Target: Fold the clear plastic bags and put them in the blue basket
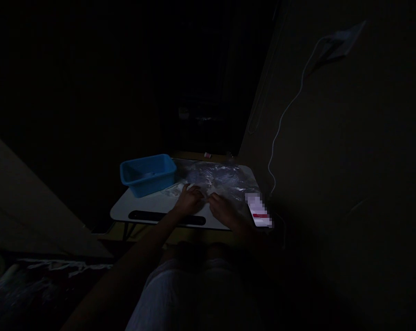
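In dim light, my left hand (190,200) bends over the white table (152,203), its fingers closed on crinkled clear plastic. Just to the right, my right hand (222,209) is closed too, pinching the same plastic close to the left fingertips. The clear plastic bag (225,177) spreads over the far half of the table beyond both hands. Some whitish plastic (176,189) lies left of my left hand. What is inside the plastic is too dark to make out.
A blue plastic basin (152,186) stands at the table's left. A lit phone (259,211) lies at the right edge. From a wall socket (345,41) hangs a white cable (280,122). A dark slot (166,217) runs along the near edge. A small container (208,155) sits behind.
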